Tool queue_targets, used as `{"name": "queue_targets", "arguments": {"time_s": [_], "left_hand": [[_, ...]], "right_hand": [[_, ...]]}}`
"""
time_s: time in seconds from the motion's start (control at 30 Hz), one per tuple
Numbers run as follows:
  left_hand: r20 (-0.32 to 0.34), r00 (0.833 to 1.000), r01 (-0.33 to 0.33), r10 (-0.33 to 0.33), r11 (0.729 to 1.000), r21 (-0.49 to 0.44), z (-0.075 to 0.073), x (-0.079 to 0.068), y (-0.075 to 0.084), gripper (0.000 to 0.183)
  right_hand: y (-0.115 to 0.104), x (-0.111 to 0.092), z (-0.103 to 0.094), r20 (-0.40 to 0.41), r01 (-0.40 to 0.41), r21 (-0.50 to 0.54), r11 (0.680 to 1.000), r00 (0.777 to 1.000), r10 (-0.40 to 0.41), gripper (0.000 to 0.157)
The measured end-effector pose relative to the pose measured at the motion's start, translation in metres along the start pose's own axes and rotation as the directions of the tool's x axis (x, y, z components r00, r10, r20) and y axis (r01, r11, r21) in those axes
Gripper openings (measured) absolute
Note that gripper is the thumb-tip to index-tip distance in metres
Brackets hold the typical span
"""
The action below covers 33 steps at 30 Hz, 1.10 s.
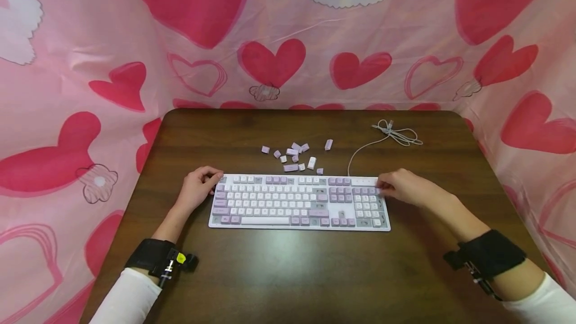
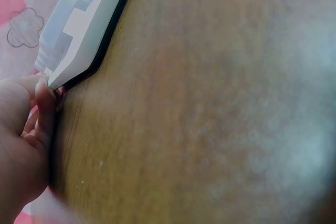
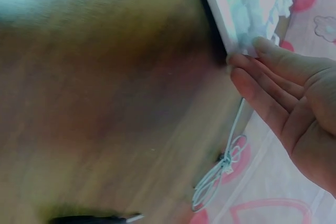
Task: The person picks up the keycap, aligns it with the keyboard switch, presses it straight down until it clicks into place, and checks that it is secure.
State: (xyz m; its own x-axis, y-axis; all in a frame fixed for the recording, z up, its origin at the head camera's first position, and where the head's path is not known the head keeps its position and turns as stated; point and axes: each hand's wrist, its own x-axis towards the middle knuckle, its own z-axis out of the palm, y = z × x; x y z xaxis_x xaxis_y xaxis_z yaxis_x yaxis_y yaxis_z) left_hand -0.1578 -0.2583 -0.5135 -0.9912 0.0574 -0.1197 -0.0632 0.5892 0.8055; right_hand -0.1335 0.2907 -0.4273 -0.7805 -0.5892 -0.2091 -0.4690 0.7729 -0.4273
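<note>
The white-and-lilac keyboard point(image 1: 299, 204) lies across the middle of the counter point(image 1: 279, 274), its long side facing the person. The left hand point(image 1: 197, 186) grips its far left corner between thumb and fingers; the right hand point(image 1: 405, 187) pinches its far right end, thumb above, fingers against the edge. Several grey gaps show among the keys, and a scatter of loose keycaps point(image 1: 292, 152) lies just behind, near the tied cable point(image 1: 389, 132). The step in hand appears to be steadying or squaring the keyboard; whether it is slightly raised I cannot tell. The next move probably calls for both hands to work evenly, keeping it level and clear of the nearest keycaps, before letting go.
</note>
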Motion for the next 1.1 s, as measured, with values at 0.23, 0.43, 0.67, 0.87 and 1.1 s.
{"name": "queue_targets", "arguments": {"time_s": [0.23, 0.43, 0.67, 0.87, 1.1], "left_hand": [[-0.005, 1.0, -0.007, 0.007, 1.0, -0.006, 0.001, 0.001, 0.0, 0.027], [0.005, 1.0, 0.001, -0.001, 1.0, -0.004, 0.0, 0.001, 0.001, 0.028], [0.005, 1.0, 0.003, -0.003, 1.0, -0.005, -0.001, 0.0, -0.001, 0.028], [0.002, 1.0, -0.007, 0.007, 1.0, -0.002, -0.001, 0.001, 0.0, 0.027], [0.002, 1.0, 0.008, -0.008, 1.0, -0.01, 0.002, -0.001, -0.002, 0.028]], "right_hand": [[0.0, 0.013, -0.017, 0.052, -0.033, 0.03, 0.999, 0.998, 0.031, 0.004], [-0.001, 0.031, -0.019, 0.01, -0.001, 0.0, 1.0, 1.0, 0.001, 0.005], [0.0, 0.063, -0.019, -0.087, 0.058, -0.05, 0.997, 0.994, -0.063, 0.007], [0.002, 0.099, -0.02, -0.114, 0.121, -0.084, 0.989, 0.985, -0.131, 0.006], [0.003, 0.139, -0.016, -0.17, 0.167, -0.21, 0.963, 0.964, -0.204, 0.009]]}}
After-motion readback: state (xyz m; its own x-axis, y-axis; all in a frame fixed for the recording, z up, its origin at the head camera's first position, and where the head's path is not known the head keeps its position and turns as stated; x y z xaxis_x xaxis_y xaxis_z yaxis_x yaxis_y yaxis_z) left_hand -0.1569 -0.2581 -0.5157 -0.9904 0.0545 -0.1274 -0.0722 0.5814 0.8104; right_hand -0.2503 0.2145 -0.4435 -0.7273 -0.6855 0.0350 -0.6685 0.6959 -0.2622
